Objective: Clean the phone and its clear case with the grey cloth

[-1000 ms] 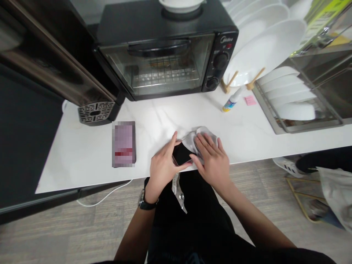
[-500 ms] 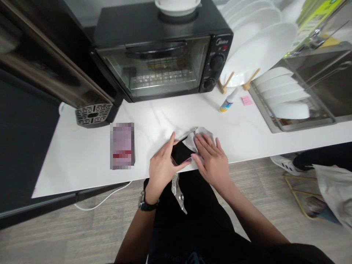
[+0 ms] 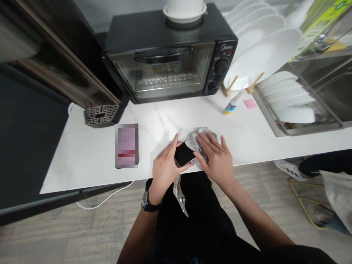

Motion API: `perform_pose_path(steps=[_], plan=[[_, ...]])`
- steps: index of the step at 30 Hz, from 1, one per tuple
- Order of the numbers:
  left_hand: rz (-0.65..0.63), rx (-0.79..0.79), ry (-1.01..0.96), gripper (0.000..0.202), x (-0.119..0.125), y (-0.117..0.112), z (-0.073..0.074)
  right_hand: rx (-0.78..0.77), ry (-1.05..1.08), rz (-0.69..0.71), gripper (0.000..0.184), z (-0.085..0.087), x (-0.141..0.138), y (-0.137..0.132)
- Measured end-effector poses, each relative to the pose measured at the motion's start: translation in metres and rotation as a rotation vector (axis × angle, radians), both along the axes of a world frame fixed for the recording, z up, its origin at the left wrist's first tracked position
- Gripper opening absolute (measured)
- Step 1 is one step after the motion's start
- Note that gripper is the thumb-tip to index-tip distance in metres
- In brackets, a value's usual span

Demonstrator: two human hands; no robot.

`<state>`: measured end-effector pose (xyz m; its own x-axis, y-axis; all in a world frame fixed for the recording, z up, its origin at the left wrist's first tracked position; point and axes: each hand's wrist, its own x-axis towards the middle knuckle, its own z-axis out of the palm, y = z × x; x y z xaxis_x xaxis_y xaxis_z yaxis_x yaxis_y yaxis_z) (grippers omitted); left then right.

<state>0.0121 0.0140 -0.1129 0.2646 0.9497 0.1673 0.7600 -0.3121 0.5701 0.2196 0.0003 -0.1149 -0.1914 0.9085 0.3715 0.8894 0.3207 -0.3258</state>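
My left hand (image 3: pixel 166 170) grips a flat black phone (image 3: pixel 184 154) by its edges, its dark face turned up. My right hand (image 3: pixel 214 157) lies with fingers spread on a crumpled pale grey cloth (image 3: pixel 206 134), pressing it against the phone's right end. Both hands are just above the white marble counter (image 3: pixel 82 161). To their left lies a dark rectangular item (image 3: pixel 126 146) with a pixelated top. A wristwatch (image 3: pixel 148 205) sits on my left wrist.
A black toaster oven (image 3: pixel 162 69) with a white bowl on top stands behind. White plates stand in a wooden holder (image 3: pixel 261 47) and a metal dish rack (image 3: pixel 297 106). A small bottle (image 3: pixel 232 104) and pink note (image 3: pixel 250 103) lie between them. A black appliance (image 3: pixel 100 115) stands at left.
My hands stay on the phone and cloth with little movement. The cloth's bunched edge shifts slightly under my right fingers. The whole view has drifted a little as my head moves.
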Motion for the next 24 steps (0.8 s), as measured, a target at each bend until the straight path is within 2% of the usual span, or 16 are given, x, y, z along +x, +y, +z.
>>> perform_pose_path(steps=[3, 6, 9, 12, 15, 17, 20, 22, 24], plan=[[0.007, -0.009, 0.024, 0.098, -0.001, 0.000, -0.003, -0.013, 0.000, 0.087, 0.060, 0.000, -0.033, -0.003], [0.044, 0.004, 0.044, 0.080, 0.000, 0.000, -0.006, -0.036, 0.034, 0.246, 0.061, 0.005, -0.051, -0.027], [0.028, -0.007, 0.015, 0.087, 0.000, -0.001, -0.005, -0.077, 0.071, 0.289, 0.051, 0.008, -0.031, -0.038], [0.001, -0.025, 0.006, 0.104, 0.001, -0.002, -0.001, -0.050, 0.062, 0.146, 0.047, 0.005, 0.000, -0.022], [0.014, -0.021, 0.004, 0.104, 0.000, -0.001, 0.002, -0.007, 0.007, 0.017, 0.054, 0.001, -0.002, -0.001], [-0.001, -0.023, 0.008, 0.100, 0.000, -0.001, 0.001, -0.023, -0.005, 0.081, 0.061, 0.000, -0.022, -0.001], [0.024, -0.023, 0.028, 0.085, -0.001, -0.001, -0.002, -0.072, 0.009, 0.262, 0.063, 0.002, -0.047, -0.021], [0.038, -0.020, 0.017, 0.080, -0.001, -0.001, -0.003, -0.081, 0.041, 0.323, 0.059, 0.005, -0.042, -0.036], [0.014, -0.020, -0.005, 0.086, 0.000, -0.001, -0.003, -0.074, 0.064, 0.301, 0.055, 0.006, -0.021, -0.040]])
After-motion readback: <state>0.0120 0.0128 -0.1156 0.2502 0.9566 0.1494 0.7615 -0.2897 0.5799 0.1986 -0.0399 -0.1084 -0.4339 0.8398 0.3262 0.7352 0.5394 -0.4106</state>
